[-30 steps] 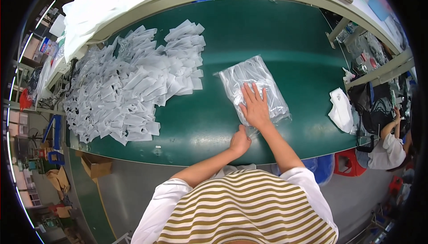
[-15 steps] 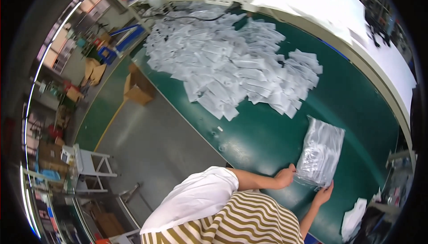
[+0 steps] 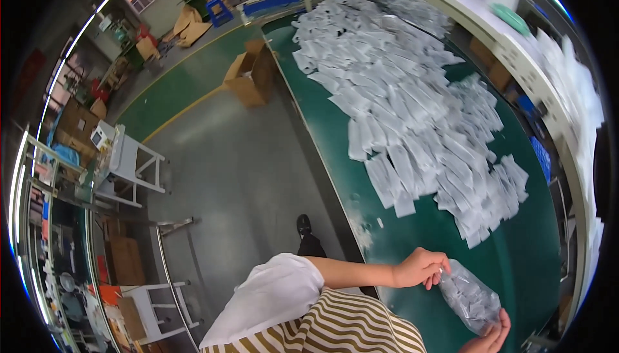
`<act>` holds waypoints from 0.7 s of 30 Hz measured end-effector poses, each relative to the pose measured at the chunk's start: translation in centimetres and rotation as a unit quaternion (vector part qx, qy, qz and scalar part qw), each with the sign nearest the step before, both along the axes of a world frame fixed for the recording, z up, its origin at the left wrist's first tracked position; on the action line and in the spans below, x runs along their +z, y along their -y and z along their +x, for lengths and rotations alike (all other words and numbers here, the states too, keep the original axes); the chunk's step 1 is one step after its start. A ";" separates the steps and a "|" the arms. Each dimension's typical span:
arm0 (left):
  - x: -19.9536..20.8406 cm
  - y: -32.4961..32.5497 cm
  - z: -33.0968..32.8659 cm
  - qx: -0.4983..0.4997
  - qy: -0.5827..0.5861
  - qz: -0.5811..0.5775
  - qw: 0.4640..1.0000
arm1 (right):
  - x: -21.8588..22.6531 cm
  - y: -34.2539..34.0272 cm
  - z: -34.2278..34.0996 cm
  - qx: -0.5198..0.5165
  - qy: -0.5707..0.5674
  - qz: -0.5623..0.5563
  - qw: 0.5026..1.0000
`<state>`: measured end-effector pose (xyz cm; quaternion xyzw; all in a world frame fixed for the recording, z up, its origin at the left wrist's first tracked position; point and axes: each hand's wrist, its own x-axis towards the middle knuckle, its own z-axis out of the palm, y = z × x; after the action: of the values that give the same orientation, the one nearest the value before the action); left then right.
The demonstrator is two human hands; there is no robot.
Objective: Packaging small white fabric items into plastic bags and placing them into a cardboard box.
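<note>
Between my two hands is a clear plastic bag (image 3: 469, 296) with pale grey contents, tilted above the green tabletop. My left hand (image 3: 420, 268) pinches its upper left end, fingers curled together. At the lower right end my right hand (image 3: 493, 335) grips the bag, with thumb and fingers against the plastic. What exactly lies inside cannot be made out through the shiny film. Just beyond the bag, a large heap of flat whitish plastic packets (image 3: 412, 121) spreads along the table.
A green-topped table (image 3: 335, 179) runs away from me, with a white shelf (image 3: 509, 37) along its right side. On the floor to its left stands an open cardboard box (image 3: 248, 76). Further left is a white stand (image 3: 132, 159). A small white scrap (image 3: 380, 223) lies near the table edge.
My view has turned, so the heap and floor appear shifted. The bag, earlier broad and flat, now looks narrower and bunched. My left hand has moved to its upper end.
</note>
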<state>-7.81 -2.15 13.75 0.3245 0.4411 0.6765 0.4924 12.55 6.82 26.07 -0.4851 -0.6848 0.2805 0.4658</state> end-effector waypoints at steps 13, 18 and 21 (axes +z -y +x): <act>8.2 36.2 -30.2 0.366 -0.101 0.035 0.925 | 2.7 19.4 -40.6 0.461 0.011 -0.272 0.845; 6.6 44.6 -37.6 0.569 -0.124 -0.053 0.811 | -0.6 25.4 -56.2 0.598 0.054 -0.308 0.738; 5.1 48.1 -42.6 0.639 -0.105 -0.063 0.760 | -1.7 29.7 -66.2 0.658 0.084 -0.315 0.679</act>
<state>-50.39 -50.27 18.88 0.0045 0.6366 0.7666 -0.0835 -53.64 -22.85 24.35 -0.0494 -0.7347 0.6721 -0.0782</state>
